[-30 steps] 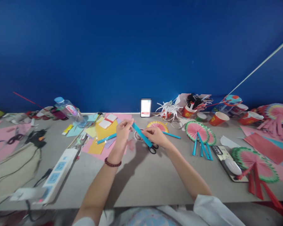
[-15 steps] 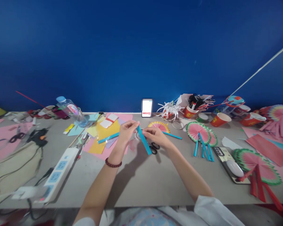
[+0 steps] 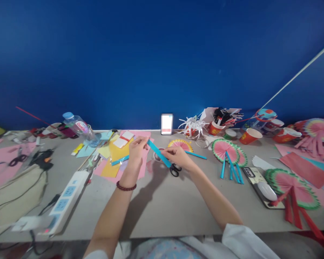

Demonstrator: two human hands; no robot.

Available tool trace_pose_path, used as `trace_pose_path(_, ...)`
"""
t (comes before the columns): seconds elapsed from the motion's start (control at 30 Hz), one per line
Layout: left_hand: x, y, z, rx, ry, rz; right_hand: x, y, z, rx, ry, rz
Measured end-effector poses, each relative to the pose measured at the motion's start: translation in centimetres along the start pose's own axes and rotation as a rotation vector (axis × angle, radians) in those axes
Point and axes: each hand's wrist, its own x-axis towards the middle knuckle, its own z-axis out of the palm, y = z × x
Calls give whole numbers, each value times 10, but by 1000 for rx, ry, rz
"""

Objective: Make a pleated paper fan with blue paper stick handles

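A blue paper strip (image 3: 158, 152) slants down to the right between my hands, above the grey table. My left hand (image 3: 138, 146) pinches its upper left end. The fingers of my right hand (image 3: 176, 156) are closed on the strip nearer its lower end. Black-handled scissors (image 3: 174, 169) lie just under that lower end, their blades hidden. Behind my right hand is a yellow and pink paper fan (image 3: 181, 145), with another blue strip (image 3: 196, 155) running out to its right. A roll of tape (image 3: 158, 154) is partly hidden behind the held strip.
Coloured paper sheets (image 3: 109, 167), a bottle (image 3: 82, 129) and a power strip (image 3: 67, 201) are on the left. A phone (image 3: 166, 124) stands by the wall. To the right are watermelon-like fans (image 3: 221, 151), red cups (image 3: 250, 136) and a mouse (image 3: 267, 191) on a second phone.
My left hand has moved left, away from my right hand. The blue strip now lies at a flatter slant, with more of it showing between the hands.
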Motion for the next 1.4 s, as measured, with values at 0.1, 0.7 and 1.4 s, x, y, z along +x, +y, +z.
trace_pose_path(0.1, 16, 8, -19, -74, 130, 7, -1, -1, 0, 24, -53, -3)
trace_pose_path(0.7, -1, 8, 1, -54, -66, -115, 5, 2, -14, -266, 57, -144)
trace_pose_path(1.4, -15, 22, 2, 254, -550, -10, -5, -13, -48, -76, -12, -15)
